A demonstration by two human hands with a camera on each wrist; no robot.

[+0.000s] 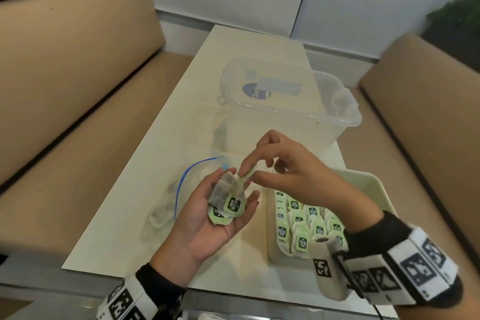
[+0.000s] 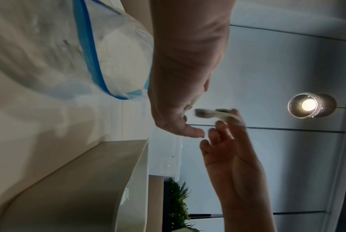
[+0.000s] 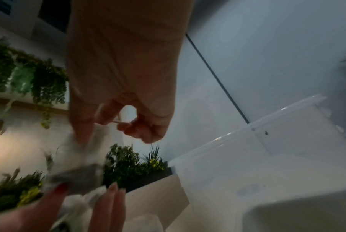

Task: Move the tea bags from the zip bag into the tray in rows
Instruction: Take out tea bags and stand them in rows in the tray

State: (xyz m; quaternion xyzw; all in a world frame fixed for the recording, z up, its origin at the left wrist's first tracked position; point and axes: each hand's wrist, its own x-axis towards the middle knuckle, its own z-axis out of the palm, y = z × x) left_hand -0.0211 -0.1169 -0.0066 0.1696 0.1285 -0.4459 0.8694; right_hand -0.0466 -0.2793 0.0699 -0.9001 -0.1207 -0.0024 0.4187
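Observation:
My left hand (image 1: 241, 187) lies palm up over the table and cups a small bunch of tea bags (image 1: 230, 202) with green tags, its thumb curled over them. Just above, my right hand (image 1: 248, 175) pinches one tea bag (image 1: 246, 177) between thumb and forefinger, at the top of the bunch. In the left wrist view that tea bag (image 2: 214, 113) shows in the right hand's fingertips (image 2: 235, 114). The zip bag (image 1: 181, 189), clear with a blue seal, lies open left of the hands. The pale tray (image 1: 363, 182) at the right holds rows of tea bags (image 1: 306, 226).
A clear plastic tub (image 1: 285, 104) with its lid stands on the table behind the hands. Beige benches (image 1: 78, 86) flank the narrow white table (image 1: 145, 205) on both sides. The table's near edge lies just below my wrists.

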